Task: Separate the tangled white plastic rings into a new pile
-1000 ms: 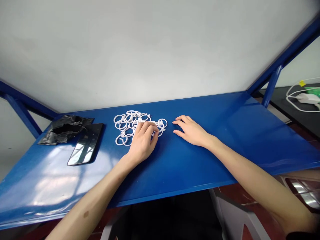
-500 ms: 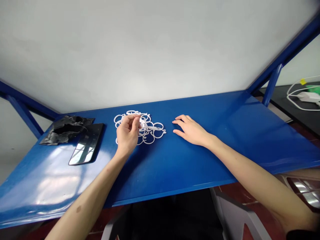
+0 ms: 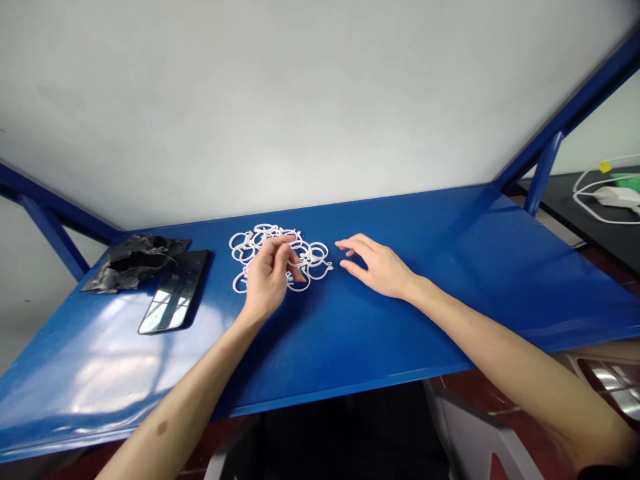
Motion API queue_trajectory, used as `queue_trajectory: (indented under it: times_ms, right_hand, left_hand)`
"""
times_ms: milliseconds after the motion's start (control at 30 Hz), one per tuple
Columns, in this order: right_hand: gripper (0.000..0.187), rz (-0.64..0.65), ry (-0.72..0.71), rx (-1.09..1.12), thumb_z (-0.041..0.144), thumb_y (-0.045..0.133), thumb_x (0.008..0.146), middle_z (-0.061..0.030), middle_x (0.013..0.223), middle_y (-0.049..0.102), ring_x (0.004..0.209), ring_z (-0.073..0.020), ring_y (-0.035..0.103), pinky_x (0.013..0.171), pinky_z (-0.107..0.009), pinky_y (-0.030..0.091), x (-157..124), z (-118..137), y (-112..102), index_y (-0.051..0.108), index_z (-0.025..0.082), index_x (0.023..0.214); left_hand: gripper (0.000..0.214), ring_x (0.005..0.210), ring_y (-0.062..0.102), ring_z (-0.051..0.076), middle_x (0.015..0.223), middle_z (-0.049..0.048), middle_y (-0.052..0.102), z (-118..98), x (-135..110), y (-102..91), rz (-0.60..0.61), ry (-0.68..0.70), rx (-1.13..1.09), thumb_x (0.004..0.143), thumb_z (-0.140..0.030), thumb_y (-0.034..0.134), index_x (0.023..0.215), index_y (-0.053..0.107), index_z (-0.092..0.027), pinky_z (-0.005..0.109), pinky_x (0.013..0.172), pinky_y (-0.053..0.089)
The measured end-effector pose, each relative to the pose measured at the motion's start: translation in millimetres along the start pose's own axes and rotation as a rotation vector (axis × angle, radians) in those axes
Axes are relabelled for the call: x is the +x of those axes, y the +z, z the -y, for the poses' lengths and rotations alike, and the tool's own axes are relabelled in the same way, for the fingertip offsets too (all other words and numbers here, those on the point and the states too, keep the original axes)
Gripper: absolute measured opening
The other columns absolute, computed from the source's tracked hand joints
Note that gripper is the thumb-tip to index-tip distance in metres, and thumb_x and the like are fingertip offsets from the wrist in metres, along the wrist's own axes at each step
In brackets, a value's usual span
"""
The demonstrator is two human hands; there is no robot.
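Observation:
A pile of white plastic rings (image 3: 319, 269) with small clip-like tabs, like curtain rings, lies on the blue tabletop (image 3: 380, 347). My left hand (image 3: 269, 275) is over the middle of the pile, its thumb and fingers apart and partly curled among the rings. I see no ring gripped in it, though the hand covers part of the pile. To the right of the rings, my right hand (image 3: 381, 265) hovers low with fingers loosely spread and nothing in it. A small gap separates its fingertips from the nearest ring.
A crumpled black plastic bag (image 3: 135, 261) lies at the left, with a dark phone (image 3: 176, 293) partly beside it. Behind the table rises a pale wall (image 3: 310, 107). Blue frame bars (image 3: 545, 170) slope at both ends. A white cable and charger (image 3: 617, 197) rest on a dark surface far right.
My left hand has shifted slightly right and down over the rings, and its pinched fingers have spread. My right hand has moved a little left, toward the pile.

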State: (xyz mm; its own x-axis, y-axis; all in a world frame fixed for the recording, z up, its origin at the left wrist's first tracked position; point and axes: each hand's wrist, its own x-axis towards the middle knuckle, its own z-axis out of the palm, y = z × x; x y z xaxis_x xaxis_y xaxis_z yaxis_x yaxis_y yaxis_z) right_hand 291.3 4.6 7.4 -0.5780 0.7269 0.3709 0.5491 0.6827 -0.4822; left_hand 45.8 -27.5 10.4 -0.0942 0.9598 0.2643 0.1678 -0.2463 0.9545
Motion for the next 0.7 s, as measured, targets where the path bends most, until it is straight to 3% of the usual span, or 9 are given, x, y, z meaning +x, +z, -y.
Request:
queue_trajectory:
  times_ms: [167, 300, 500, 600, 700]
  right_hand:
    - [0.036, -0.073, -0.203, -0.048, 0.038, 0.056, 0.102, -0.008, 0.123, 0.068, 0.09, -0.0186, 0.073, 0.079, -0.035, 0.062, -2.7, 18.8, 2.0, 0.055, 0.024, 0.135]
    - [0.029, -0.044, -0.266, -0.109, 0.035, 0.054, 0.103, -0.0069, 0.118, 0.07, 0.09, -0.0178, 0.072, 0.078, -0.033, 0.061, -4.5, 19.5, 5.1, 0.061, 0.024, 0.129]
    - [0.025, -0.017, -0.242, -0.106, 0.031, 0.05, 0.104, -0.0065, 0.121, 0.067, 0.084, -0.015, 0.071, 0.074, -0.031, 0.061, -4.3, 17.4, 6.7, 0.066, 0.025, 0.122]
    - [0.024, -0.052, -0.239, -0.032, 0.032, 0.047, 0.106, -0.0054, 0.123, 0.069, 0.089, -0.0147, 0.072, 0.078, -0.03, 0.06, -2.9, 21.3, 4.8, 0.069, 0.025, 0.111]
    - [0.023, -0.095, -0.2, 0.077, 0.032, 0.046, 0.107, -0.0059, 0.117, 0.073, 0.098, -0.0165, 0.072, 0.079, -0.029, 0.059, -2.0, 22.4, 3.6, 0.067, 0.023, 0.108]
  left_hand:
    - [0.025, 0.048, 0.062, 0.008, 0.079, -0.0033, 0.063, 0.4, -13.5, 11.8, 0.215, -0.009, -0.002, 0.103, -0.04, 0.049, 0.119, 0.055, -0.022, 0.024, 0.052, 0.055]
    - [0.022, 0.045, 0.055, 0.006, 0.072, -0.0038, 0.063, -1.9, -17.0, 10.9, 0.216, 0.03, 0.089, 0.103, -0.035, 0.048, 0.12, 0.056, -0.023, 0.02, 0.047, 0.047]
    - [0.021, 0.042, 0.05, 0.007, 0.067, -0.0059, 0.061, -2.4, -15.7, 9.4, 0.25, -0.036, 0.072, 0.102, -0.038, 0.047, 0.114, 0.056, -0.023, 0.02, 0.044, 0.042]
    - [0.022, 0.049, 0.055, 0.008, 0.07, -0.0041, 0.065, -1.4, -18.3, 11.2, 0.229, 0.061, 0.274, 0.103, -0.034, 0.045, 0.119, 0.056, -0.023, 0.021, 0.052, 0.045]
    - [0.019, 0.068, 0.063, 0.011, 0.089, 0.0019, 0.071, -2.4, -20.8, 12.0, 0.126, 0.286, 0.493, 0.101, -0.026, 0.049, 0.116, 0.06, -0.022, 0.024, 0.063, 0.049]
